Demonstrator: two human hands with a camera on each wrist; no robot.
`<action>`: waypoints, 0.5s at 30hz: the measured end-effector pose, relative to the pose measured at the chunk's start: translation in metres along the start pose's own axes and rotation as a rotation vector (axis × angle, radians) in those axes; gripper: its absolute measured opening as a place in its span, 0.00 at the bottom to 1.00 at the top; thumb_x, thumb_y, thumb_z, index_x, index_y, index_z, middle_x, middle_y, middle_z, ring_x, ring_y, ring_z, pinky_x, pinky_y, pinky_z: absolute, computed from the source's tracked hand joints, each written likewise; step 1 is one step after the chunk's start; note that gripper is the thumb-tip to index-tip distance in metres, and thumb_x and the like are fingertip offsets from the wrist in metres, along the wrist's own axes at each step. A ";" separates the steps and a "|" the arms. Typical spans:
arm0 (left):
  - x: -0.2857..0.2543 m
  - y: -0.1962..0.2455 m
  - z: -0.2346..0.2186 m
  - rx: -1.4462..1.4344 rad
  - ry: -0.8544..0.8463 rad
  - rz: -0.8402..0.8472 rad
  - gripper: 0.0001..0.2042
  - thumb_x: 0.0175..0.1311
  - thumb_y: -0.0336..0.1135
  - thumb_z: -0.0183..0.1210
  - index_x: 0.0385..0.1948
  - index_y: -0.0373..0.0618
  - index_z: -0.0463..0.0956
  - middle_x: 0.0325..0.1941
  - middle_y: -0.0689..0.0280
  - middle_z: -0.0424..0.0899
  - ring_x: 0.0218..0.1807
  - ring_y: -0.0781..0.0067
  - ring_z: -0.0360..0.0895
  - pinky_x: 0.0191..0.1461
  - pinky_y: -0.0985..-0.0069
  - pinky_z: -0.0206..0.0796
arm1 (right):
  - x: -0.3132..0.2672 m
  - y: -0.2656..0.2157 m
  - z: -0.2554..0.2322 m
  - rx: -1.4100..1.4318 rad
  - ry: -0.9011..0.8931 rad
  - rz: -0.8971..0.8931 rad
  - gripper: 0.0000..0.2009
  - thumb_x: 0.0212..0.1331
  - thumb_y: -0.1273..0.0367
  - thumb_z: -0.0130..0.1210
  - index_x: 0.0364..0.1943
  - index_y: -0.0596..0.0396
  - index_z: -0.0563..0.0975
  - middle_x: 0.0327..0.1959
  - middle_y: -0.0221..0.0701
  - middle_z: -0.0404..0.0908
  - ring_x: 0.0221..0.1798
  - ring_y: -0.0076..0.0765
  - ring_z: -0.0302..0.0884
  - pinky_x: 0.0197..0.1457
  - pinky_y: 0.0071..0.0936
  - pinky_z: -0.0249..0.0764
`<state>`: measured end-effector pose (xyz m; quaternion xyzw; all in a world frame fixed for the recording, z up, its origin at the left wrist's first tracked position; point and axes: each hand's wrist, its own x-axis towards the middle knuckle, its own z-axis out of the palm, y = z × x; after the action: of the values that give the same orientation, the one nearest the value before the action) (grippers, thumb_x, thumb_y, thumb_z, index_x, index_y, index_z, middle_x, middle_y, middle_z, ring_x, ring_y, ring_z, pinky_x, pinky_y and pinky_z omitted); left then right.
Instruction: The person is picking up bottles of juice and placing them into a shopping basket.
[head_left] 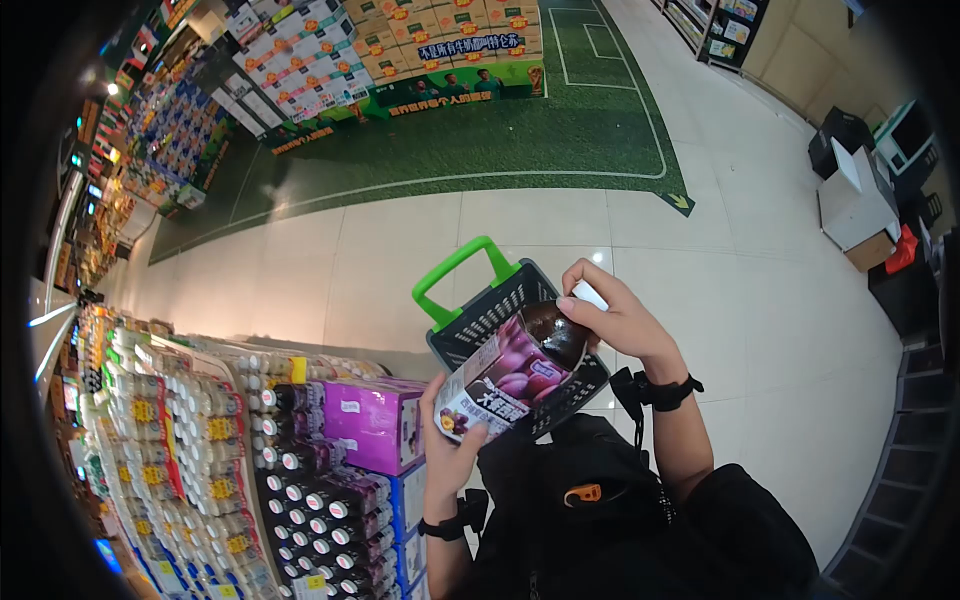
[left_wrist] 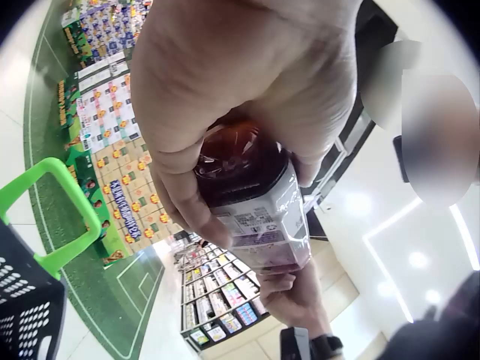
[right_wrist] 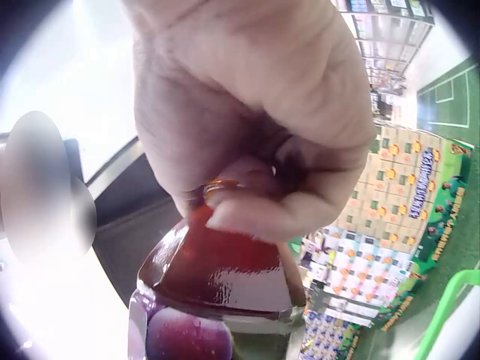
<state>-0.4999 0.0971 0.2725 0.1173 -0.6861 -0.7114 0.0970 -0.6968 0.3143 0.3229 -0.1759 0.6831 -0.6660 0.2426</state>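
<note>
A large bottle of dark plum juice lies tilted across the top of a grey shopping basket in the head view. Its label shows purple plums, and its neck points up to the right. My left hand grips the base end, fingers curled round the bottom edge in the left wrist view. At the neck, my right hand pinches just below the white cap. The right wrist view shows fingers wrapped over the reddish-brown shoulder of the bottle. Much of the basket's inside is hidden behind the bottle.
The basket's green handle stands up on the far side. To the left is a display of dark bottles with white caps, beside a purple carton. Stacked cartons stand on green turf ahead. A black bag hangs at the body.
</note>
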 end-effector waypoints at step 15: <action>-0.166 -0.334 -0.091 0.640 -0.060 -0.748 0.29 0.62 0.51 0.62 0.58 0.39 0.71 0.56 0.43 0.77 0.59 0.40 0.72 0.65 0.55 0.63 | 0.111 0.355 0.016 -1.120 -0.442 -0.035 0.17 0.61 0.61 0.62 0.46 0.53 0.70 0.43 0.43 0.71 0.41 0.55 0.79 0.43 0.46 0.77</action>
<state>-0.3064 0.0737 -0.0585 0.3588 -0.7837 -0.4540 -0.2259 -0.7499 0.2569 -0.0408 -0.4226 0.8604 -0.1562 0.2383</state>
